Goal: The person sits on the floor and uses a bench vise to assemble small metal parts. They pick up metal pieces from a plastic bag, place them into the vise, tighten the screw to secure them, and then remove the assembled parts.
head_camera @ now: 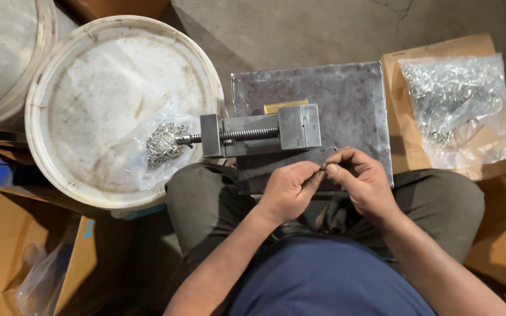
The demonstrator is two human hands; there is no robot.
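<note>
Both hands pinching one tiny metal piece (324,167): left hand (288,188), right hand (363,181). Small done pile (163,144) in bucket; big bag (458,102) left.

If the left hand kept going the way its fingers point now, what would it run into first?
The left hand points rightward, its fingers pinching a small metal piece. The first thing met would be the right hand, whose fingertips already meet it at that piece.
</note>
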